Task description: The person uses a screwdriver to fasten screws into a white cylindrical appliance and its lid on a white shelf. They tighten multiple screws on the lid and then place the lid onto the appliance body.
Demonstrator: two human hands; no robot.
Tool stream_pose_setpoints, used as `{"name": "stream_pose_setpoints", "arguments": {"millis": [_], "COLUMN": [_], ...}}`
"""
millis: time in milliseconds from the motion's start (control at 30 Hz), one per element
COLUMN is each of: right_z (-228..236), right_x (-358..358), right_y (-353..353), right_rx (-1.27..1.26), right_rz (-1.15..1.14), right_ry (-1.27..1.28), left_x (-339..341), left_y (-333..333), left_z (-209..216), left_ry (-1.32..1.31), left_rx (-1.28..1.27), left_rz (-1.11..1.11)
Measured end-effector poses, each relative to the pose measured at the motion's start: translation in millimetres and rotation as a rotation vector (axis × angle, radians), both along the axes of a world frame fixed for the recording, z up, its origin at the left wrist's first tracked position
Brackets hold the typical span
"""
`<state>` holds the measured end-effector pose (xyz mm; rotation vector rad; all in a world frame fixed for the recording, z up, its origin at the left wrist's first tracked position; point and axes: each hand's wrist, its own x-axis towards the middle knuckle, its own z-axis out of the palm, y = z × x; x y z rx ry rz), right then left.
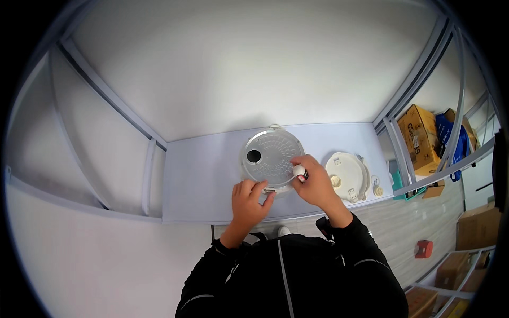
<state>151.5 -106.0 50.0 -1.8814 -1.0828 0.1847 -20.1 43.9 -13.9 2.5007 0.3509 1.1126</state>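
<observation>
A round silver metal disc (pixel 273 151), patterned with small marks and with a dark round hole, sits on a pale round body in the middle of the table. My left hand (pixel 249 202) is at its near edge, thumb and index finger closing around a small metallic piece (pixel 270 190) at the rim. Over the right side of the disc, my right hand (pixel 315 180) is closed around a tool-like object with a rounded white end (pixel 299 170). Its lower part is hidden, so I cannot tell its exact kind.
To the right lie a round white plastic shell (pixel 347 175) and a small cream-coloured part (pixel 377 190). The pale table (pixel 196 180) backs onto a white wall. Metal frame posts stand on both sides. Beyond the right end are cardboard boxes (pixel 419 139) and a red object (pixel 423 249) on the floor.
</observation>
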Motion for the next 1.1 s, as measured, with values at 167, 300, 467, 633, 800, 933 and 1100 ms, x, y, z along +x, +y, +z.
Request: {"name": "stream_pose_setpoints", "arguments": {"millis": [167, 300, 467, 633, 800, 933, 1100], "right_z": [3, -4, -9, -3, -6, -6, 0], "right_x": [-13, -9, -4, -1, 1, 1, -1], "right_y": [3, 3, 4, 6, 4, 4, 2], "right_rx": [-0.038, -0.107, -0.115, -0.158, -0.124, -0.156, -0.115], "right_rz": [0.134, 0.199, 0.236, 0.216, 0.227, 0.203, 0.213], "right_ry": [0.009, -0.023, -0.022, 0.034, 0.038, 0.072, 0.091], "left_x": [4, 5, 9, 19, 22, 24, 20], "left_y": [-10, -11, -3, -1, 4, 5, 3], "left_z": [1, 8, 18, 34, 36, 32, 28], "left_ry": [0.003, 0.024, 0.077, 0.16, 0.224, 0.215, 0.131], "left_rx": [-0.005, -0.003, -0.016, -0.101, -0.079, -0.044, -0.05], "left_rz": [0.018, 0.01, 0.062, 0.105, 0.041, -0.05, -0.119]}}
